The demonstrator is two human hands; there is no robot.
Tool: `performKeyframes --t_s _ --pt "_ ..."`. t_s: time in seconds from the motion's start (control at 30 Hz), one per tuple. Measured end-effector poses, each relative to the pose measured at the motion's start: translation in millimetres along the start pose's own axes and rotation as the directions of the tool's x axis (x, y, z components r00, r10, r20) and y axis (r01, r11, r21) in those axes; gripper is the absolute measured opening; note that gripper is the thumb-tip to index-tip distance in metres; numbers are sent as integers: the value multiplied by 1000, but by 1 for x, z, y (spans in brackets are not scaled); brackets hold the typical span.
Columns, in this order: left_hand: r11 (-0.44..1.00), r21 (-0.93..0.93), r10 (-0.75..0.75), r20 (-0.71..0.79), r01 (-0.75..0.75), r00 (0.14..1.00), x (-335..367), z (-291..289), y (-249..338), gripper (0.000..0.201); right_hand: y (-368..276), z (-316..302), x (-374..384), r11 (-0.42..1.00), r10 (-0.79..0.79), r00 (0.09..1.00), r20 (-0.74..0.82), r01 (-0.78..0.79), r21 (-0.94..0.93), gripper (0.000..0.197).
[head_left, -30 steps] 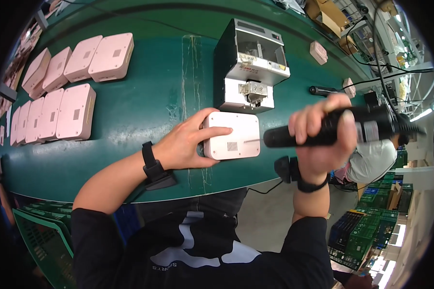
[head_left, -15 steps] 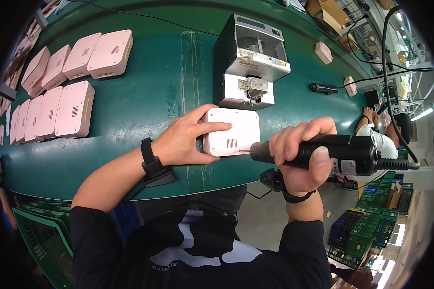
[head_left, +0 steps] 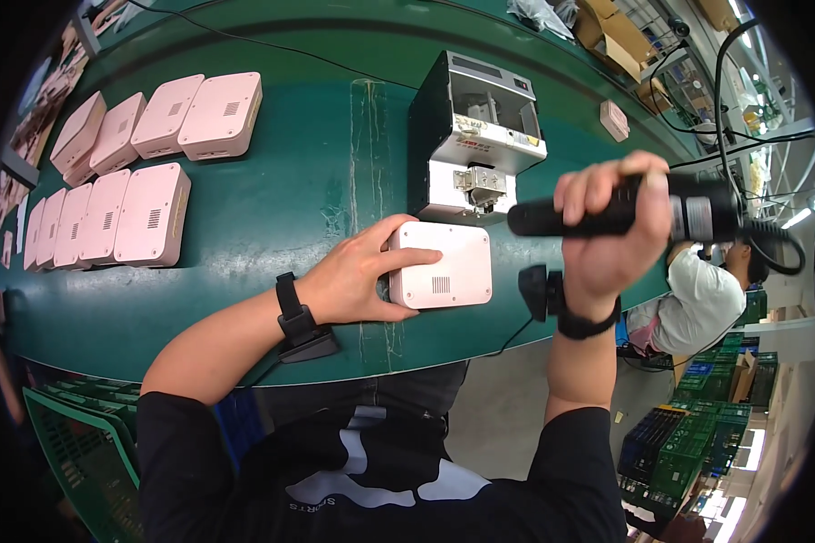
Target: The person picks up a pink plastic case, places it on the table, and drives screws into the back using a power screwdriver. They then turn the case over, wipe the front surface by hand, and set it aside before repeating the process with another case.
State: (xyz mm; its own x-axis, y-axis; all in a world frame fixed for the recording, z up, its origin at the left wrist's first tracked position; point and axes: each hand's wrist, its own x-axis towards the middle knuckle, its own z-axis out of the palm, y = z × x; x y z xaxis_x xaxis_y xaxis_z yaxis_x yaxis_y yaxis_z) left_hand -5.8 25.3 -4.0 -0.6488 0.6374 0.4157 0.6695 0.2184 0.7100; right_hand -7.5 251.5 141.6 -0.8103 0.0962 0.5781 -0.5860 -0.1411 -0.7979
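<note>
A pale pink plastic case (head_left: 462, 267) lies flat on the green workbench (head_left: 281, 235), with a slotted vent and corner holes on its upper face. My left hand (head_left: 358, 271) grips its left end, with the index finger stretched over the top and the thumb at the near edge. Off to the right, my right hand (head_left: 611, 222) is wrapped round a black corded electric screwdriver (head_left: 539, 219). The tool is raised and apart from the case, pointing left. Just behind the case stands a black and white screw feeder (head_left: 466, 172) with a clear window.
Two rows of similar pink cases (head_left: 149, 217) stand at the left. Farther right lies a small pink part (head_left: 614, 120), near an open cardboard box (head_left: 611, 36). A black cable (head_left: 720, 100) hangs at the right. A co-worker (head_left: 702, 290) sits beyond the bench's right end.
My right hand has lifted the screwdriver up and away from the case, to the right. My left hand still holds the case. The whole view has shifted slightly.
</note>
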Motion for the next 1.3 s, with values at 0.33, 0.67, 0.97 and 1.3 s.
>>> performKeyframes --t_s 0.33,0.67,0.97,1.3 --pt "1000 -9 -21 -5 21 1000 -2 1 -3 69 9 8 4 997 67 998 6 -67 -42 25" --pt "999 -24 -35 4 35 999 -3 1 -1 69 22 1 27 985 108 990 -92 -119 -121 27" --pt "1000 -21 -2 -2 2 1000 -3 2 -5 70 -29 44 -42 974 158 968 193 -185 130 39" --pt "1000 -25 -7 -28 6 1000 -2 0 -3 70 -29 68 -63 938 346 925 158 -335 -95 54"
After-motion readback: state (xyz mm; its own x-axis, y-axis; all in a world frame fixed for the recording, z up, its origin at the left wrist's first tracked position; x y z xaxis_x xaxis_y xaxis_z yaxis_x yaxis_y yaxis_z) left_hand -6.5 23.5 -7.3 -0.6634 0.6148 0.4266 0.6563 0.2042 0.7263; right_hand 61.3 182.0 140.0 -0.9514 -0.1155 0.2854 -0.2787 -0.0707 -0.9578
